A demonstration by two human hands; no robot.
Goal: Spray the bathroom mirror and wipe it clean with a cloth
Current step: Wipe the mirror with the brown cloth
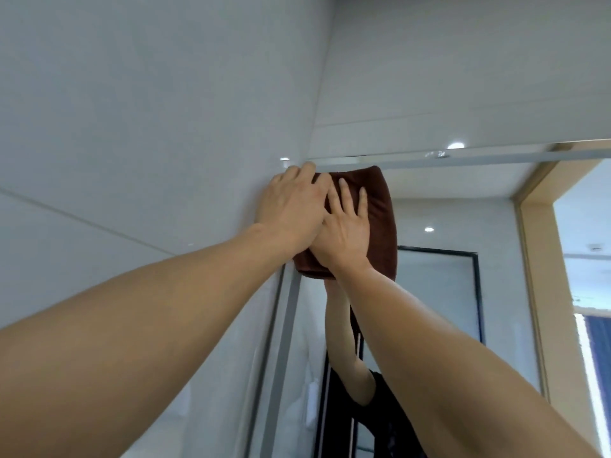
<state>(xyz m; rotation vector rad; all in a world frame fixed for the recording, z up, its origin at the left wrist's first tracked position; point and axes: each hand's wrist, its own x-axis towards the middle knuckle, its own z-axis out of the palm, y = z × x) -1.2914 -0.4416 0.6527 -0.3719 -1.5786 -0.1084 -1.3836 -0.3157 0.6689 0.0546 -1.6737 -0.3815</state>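
Both forearms fill our foreground. Our left hand (291, 206) and right hand (347, 226) lie flat, fingers straight, overlapping, pressing one folded brown cloth (380, 209) onto the mirror (446, 292) at its 11 o'clock corner. Risks: cloth may slip off the mirror's top edge onto the tiled wall (148, 110), leaving the corner streaked; stacked hands press unevenly. Count: two hands, one cloth, one mirror; no spray bottle visible.
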